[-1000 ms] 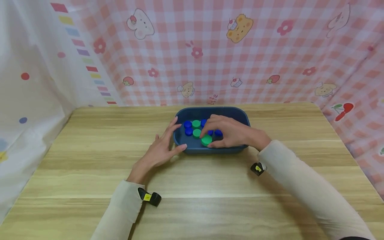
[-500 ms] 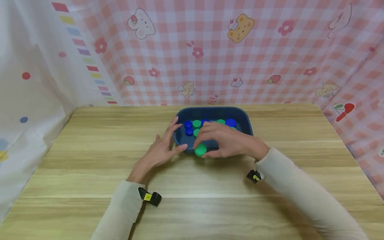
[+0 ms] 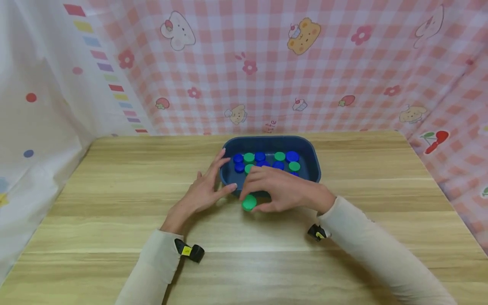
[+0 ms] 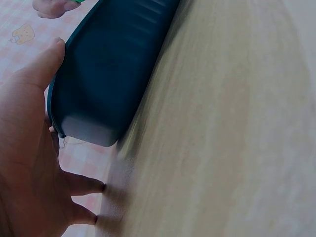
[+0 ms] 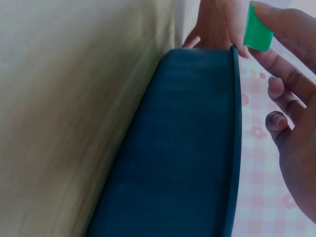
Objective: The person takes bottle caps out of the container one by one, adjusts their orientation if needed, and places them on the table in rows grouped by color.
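Observation:
A dark blue rectangular tray (image 3: pixel 313 163) stands toward the back of the table. Inside it lie several blue caps (image 3: pixel 292 156) and green caps (image 3: pixel 279 156). With thumb and fingertip my right hand (image 3: pixel 280 190) pinches a round green cap (image 3: pixel 249 203) in front of the tray's near wall; in the right wrist view this cap (image 5: pixel 258 30) has slightly tapered sides and sits above the rim's level. My left hand (image 3: pixel 206 186) spreads around the tray's left end, its thumb touching the near rim, fingers fairly straight. Some caps are hidden behind my right hand.
The wooden tabletop (image 3: pixel 244 262) extends in front of the tray and to both sides. A pink checked cloth (image 3: pixel 213 72) hangs behind the table, and a white cloth (image 3: pixel 49 127) hangs on the left. Each sleeve carries a small black wrist camera (image 3: pixel 196 253).
My right hand has brought the green cap from over the tray toward me and slightly left, past the near rim. More caps show inside the tray. My left hand stays put.

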Tool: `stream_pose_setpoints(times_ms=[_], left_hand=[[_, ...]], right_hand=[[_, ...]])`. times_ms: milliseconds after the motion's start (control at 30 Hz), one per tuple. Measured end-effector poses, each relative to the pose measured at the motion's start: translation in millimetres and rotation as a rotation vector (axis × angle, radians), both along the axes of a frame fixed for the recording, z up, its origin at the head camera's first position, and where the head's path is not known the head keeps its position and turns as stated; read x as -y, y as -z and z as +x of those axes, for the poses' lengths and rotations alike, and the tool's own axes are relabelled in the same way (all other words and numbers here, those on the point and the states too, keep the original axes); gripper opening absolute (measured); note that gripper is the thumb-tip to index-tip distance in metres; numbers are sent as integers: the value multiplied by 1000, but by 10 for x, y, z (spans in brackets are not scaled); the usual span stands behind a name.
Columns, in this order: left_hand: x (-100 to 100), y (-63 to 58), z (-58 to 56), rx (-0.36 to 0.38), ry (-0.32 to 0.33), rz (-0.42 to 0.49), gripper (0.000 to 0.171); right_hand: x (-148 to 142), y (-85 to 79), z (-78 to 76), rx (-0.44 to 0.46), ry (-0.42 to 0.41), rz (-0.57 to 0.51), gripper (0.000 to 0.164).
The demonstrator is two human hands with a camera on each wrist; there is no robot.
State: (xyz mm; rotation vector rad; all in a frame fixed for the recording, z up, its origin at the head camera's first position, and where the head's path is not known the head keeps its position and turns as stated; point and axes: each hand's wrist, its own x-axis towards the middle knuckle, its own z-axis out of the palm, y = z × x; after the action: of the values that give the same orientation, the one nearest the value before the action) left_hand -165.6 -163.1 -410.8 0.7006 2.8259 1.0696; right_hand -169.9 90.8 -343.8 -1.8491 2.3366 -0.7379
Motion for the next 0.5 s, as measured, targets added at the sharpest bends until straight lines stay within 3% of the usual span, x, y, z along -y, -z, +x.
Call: stream_pose_setpoints(times_ms=[500], left_hand=[[2, -19, 10, 15, -5, -6, 72]], right_hand=[[78, 81, 112, -24, -28, 19, 28]])
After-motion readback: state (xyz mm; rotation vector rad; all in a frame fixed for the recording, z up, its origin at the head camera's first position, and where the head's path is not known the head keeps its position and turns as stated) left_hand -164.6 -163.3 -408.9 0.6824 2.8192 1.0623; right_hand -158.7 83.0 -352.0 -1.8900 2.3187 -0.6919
